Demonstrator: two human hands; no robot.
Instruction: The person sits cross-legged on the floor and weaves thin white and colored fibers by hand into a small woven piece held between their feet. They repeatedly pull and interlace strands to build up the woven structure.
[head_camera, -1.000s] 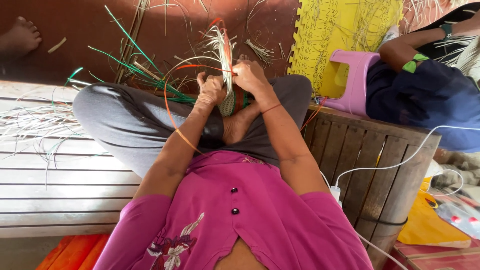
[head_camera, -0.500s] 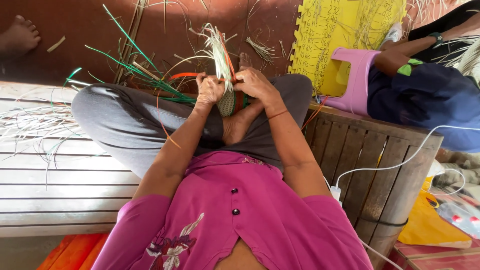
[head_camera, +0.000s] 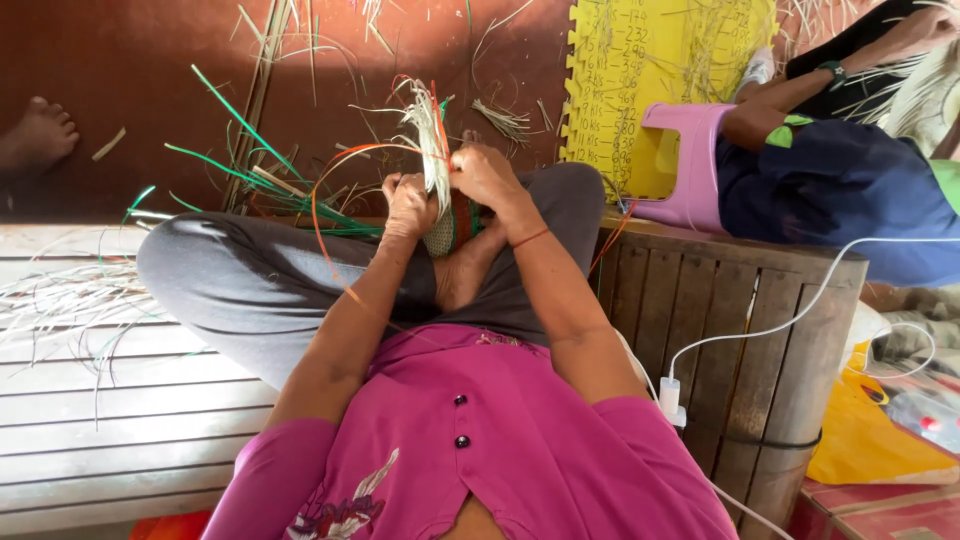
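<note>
Seated cross-legged on a slatted wooden bench (head_camera: 120, 420), grey trousers, magenta shirt. Left hand (head_camera: 408, 205) closed around the lower part of a small woven piece (head_camera: 445, 232), fingers curled tight against it. Right hand (head_camera: 487, 178) closed too, pinching the pale strips (head_camera: 432, 135) that stand up from the weave in a loose tuft. Both hands pressed close together, just above the crossed ankles, the woven piece held between them over the lap. An orange strip (head_camera: 322, 225) looping out from the work in a wide arc to the left and trailing down past the left forearm. Thin red band on the right wrist.

Green strips (head_camera: 235, 165) scattered on the reddish floor (head_camera: 130, 60) beyond the knees, mixed with dry pale offcuts. More pale strands (head_camera: 60, 305) spread over the bench at the left. A bare foot (head_camera: 38, 135) at the far left edge, another person's. To the right, a wooden crate (head_camera: 740, 330) with a white cable (head_camera: 790, 320) draped over it, a pink plastic stool (head_camera: 690, 165), a yellow foam mat (head_camera: 640, 80), and a second person in dark blue (head_camera: 850, 190) seated beyond.
</note>
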